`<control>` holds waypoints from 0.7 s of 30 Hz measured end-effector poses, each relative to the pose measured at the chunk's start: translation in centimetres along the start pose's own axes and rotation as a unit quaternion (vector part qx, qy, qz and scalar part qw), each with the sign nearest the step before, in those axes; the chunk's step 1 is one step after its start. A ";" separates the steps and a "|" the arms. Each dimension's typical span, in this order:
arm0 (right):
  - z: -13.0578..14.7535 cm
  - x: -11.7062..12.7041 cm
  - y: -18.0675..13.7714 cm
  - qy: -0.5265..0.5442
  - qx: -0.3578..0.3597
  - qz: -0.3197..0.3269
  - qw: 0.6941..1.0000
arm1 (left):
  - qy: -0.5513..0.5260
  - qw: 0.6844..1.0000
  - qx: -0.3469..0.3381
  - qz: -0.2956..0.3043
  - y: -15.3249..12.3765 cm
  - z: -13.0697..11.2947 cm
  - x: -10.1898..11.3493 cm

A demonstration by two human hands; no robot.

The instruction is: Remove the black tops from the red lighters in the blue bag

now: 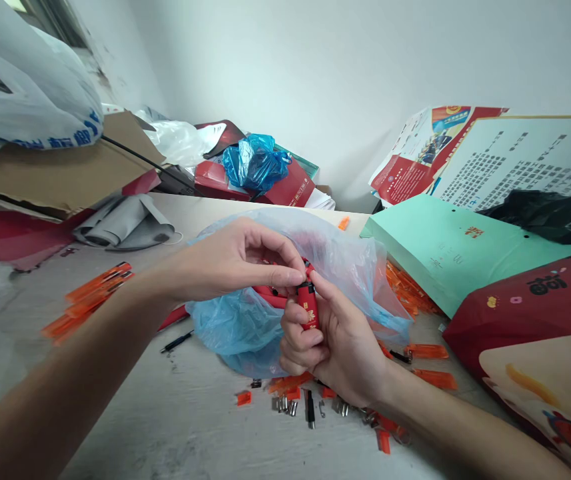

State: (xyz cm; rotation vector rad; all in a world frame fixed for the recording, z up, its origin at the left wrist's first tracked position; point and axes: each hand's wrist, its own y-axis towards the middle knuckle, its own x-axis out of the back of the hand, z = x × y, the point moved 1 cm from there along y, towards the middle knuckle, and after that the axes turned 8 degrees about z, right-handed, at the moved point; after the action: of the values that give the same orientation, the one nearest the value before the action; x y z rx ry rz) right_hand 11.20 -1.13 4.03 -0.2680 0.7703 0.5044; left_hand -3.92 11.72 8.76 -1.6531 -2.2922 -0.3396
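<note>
In front of me, my right hand (pixel 322 337) wraps its fingers around a red lighter (pixel 309 310) with gold print and a black section near its top. The lighter stands nearly upright, and the right thumb presses close to its upper end. My left hand (pixel 250 263) reaches across from the left, thumb and forefinger pinched at the lighter's top. The fingertips partly hide that end, so any small part between them cannot be made out. Behind and below both hands lies a thin blue plastic bag (pixel 235 327) with red pieces in it.
Orange translucent pieces (pixel 92 297) lie at left, more (pixel 428 351) at right. Small metal caps (pixel 285 405) and a black rod (pixel 310 409) are scattered nearest me. A green folder (pixel 465 240) and red bag (pixel 540 320) bound the right; cardboard (pixel 65 167) the left.
</note>
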 end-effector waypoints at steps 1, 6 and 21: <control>0.0 0.0 0.0 -0.003 0.003 -0.006 1.000 | -0.004 1.000 0.003 0.002 0.0 0.0 0.0; 0.0 -0.1 0.1 -0.029 0.041 -0.061 0.997 | -0.003 1.000 0.003 0.018 -0.2 -0.4 0.0; -1.0 0.7 0.0 -0.146 0.130 -0.094 0.976 | 0.130 0.991 0.005 0.006 -0.3 -1.8 -0.4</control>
State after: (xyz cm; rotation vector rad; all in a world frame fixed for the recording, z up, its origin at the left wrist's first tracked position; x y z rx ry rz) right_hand 11.03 -1.32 2.83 -0.0195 0.5108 0.2512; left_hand -3.95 10.61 10.21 -1.5170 -2.0873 -0.5090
